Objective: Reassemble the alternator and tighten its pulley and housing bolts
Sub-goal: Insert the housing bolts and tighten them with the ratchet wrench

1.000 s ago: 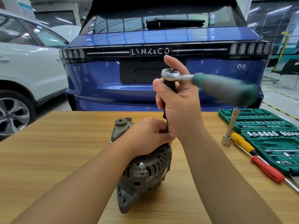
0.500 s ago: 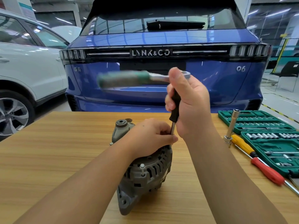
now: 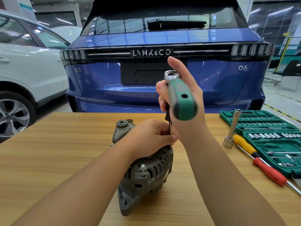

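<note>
A grey alternator (image 3: 146, 173) lies on the wooden table (image 3: 48, 160), one housing bolt (image 3: 143, 167) sticking up from its near side. My left hand (image 3: 149, 136) rests on top of the alternator, its fingers curled round the lower end of a thin extension bar (image 3: 170, 129). That bar stands upright on the housing. My right hand (image 3: 187, 98) grips the black upper part of the bar just under the ratchet head (image 3: 171, 75). The ratchet's green handle (image 3: 181, 98) points toward me. The bolt under the bar is hidden by my left hand.
A green socket set case (image 3: 268, 137) lies open at the right. Beside it stand a long socket (image 3: 232, 129) and lie a yellow screwdriver (image 3: 244, 144) and a red screwdriver (image 3: 268, 172). A blue car (image 3: 162, 46) is parked behind the table, a white one (image 3: 24, 70) at the left.
The ratchet handle has swung round: pointing right a second ago, then left, now toward me. My left hand has stayed on the alternator.
</note>
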### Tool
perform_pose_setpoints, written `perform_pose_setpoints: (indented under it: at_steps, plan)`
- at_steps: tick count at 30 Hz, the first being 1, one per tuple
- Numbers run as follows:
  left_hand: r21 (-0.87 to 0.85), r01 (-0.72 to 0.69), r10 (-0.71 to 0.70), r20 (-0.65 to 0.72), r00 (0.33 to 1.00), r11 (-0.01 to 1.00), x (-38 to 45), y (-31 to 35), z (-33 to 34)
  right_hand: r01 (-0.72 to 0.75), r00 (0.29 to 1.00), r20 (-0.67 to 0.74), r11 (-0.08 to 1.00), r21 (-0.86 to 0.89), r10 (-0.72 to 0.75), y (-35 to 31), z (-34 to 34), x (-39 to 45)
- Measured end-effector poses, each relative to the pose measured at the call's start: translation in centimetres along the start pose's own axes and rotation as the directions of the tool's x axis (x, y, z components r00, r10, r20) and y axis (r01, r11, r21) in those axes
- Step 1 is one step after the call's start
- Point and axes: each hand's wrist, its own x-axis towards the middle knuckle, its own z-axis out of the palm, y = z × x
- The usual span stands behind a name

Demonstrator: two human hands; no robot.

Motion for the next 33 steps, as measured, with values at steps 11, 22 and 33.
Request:
perform_pose_setpoints:
  at_steps: [11, 22, 33]
  plan:
    - [0.060, 0.023, -0.025, 0.044, 0.999, 0.998, 0.3, 0.2, 0.0, -0.115, 0.985, -0.115, 0.989, 0.089, 0.125, -0.9, -0.6, -0.1]
    - [0.022, 0.027, -0.028, 0.045, 0.999, 0.999, 0.3, 0.3, -0.2, 0.045, 0.999, 0.000, 0.996, 0.072, -0.045, 0.0, -0.4, 0.0]
    - [0.018, 0.050, -0.051, 0.018, 0.999, 0.999, 0.5, -0.2, 0.0, -0.165, 0.981, 0.153, 0.933, 0.318, 0.122, 0.0, -1.6, 0.0]
